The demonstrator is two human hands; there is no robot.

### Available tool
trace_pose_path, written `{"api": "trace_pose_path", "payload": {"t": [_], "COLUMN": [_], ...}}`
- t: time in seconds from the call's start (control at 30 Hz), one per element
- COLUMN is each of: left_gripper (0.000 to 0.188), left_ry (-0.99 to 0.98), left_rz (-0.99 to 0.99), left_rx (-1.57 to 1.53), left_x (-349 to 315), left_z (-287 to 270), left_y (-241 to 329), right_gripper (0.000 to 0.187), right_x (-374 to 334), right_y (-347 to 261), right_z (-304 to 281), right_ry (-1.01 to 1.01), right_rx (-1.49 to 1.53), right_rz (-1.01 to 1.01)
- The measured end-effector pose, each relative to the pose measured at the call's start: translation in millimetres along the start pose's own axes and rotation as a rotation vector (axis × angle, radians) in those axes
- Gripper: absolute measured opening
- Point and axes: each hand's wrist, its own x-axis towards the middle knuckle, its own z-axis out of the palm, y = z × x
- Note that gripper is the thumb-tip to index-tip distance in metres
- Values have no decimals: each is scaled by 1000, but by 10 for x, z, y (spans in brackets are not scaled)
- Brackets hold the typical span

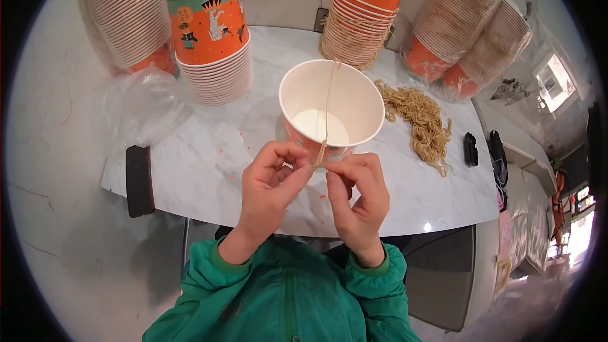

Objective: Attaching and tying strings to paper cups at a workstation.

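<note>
A white-lined paper bucket (303, 92) with an orange outside stands upright on the table in front of me. A thin tan string (327, 104) crosses its open mouth from the far rim to the near rim and hangs down over the near side. Just outside that near rim, my left hand (272, 180) pinches the string between thumb and forefinger. My right hand (360, 195) is close beside it, fingers curled, its fingertips pinching the string too. Whether there is a knot between the fingertips is too small to tell.
Right of the bucket lies a heap of tan string (421, 120). Nested buckets (214, 69) stand back left; another stack (356, 28), draped with string, stands behind. Plastic-wrapped stacks (456, 12) lean at right. A plastic bag (145, 104), a dark flat case (139, 180) and a small black object (470, 149) lie around.
</note>
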Motion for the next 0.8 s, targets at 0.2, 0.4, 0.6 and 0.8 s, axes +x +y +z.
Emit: {"api": "trace_pose_path", "payload": {"t": [0.2,0.4,0.6,0.8], "left_gripper": [22,24,26,28], "left_ry": [-16,-33,-58,-82], "left_rz": [-35,58,106,278], "left_rx": [-54,-12,56,255], "left_x": [-31,-49,-82,-42], "left_z": [43,-9,29,25], "left_y": [53,-25,-21,-23], "right_gripper": [24,25,26,28], "right_x": [-108,-131,-144,-160], "right_y": [77,8,23,18], "right_z": [51,73,144,168], "right_ry": [19,83,59,55], "right_rx": [-63,-141,-137,62], "right_rz": [-18,-147,-143,6]}}
